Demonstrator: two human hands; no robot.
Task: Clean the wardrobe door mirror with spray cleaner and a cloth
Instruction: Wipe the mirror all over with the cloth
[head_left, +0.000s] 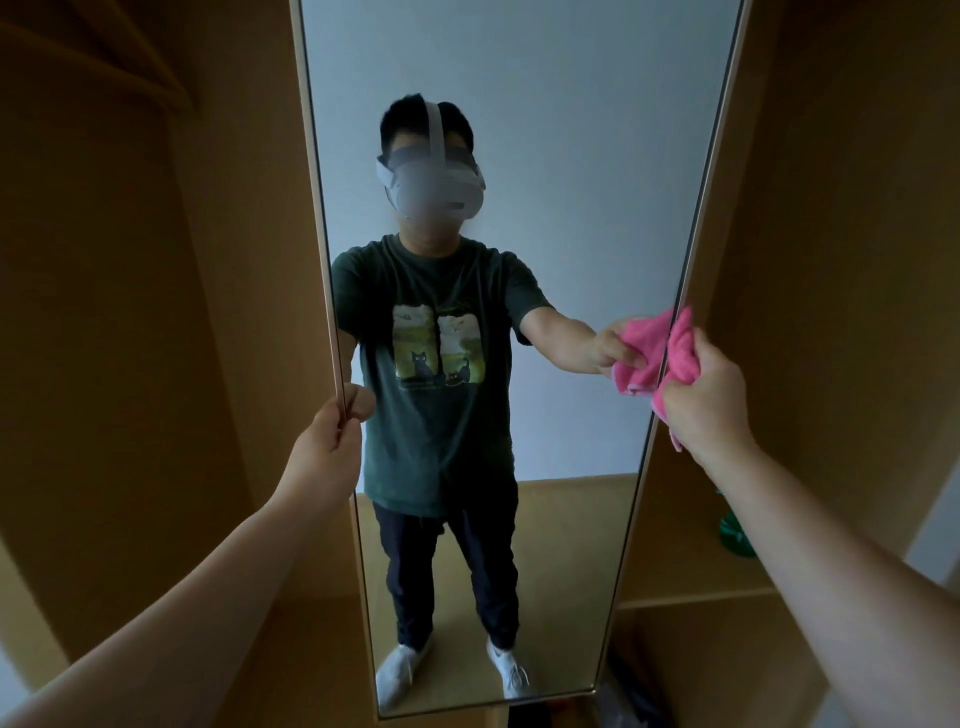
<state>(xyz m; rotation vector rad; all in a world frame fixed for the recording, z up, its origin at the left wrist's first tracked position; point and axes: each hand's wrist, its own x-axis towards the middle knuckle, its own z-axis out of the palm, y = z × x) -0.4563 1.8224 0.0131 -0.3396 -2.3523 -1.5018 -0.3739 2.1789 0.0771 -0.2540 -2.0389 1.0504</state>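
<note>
- The mirror (545, 130) is a tall narrow panel on the open wardrobe door, its long axis running top to bottom and filling the middle of the view.
- The left hand (327, 452) is closed on the mirror's left edge at about mid-height, thumb on the glass side, bracing the door.
- The right hand (706, 400) is fisted around a bunched pink cloth (680, 343), pressed against the mirror's right edge at roughly the same height.
- From the cloth, almost all the glass lies to the left, and it stretches well above and below the hand; in my judgement the next wipe has to travel inward and along the long axis.
- The right hand is the one placed to wipe; the left is busy holding the door steady.
- No spray bottle is clearly visible; a green object (735, 535) on the shelf (691, 592) at the right is too hidden to identify.
</note>
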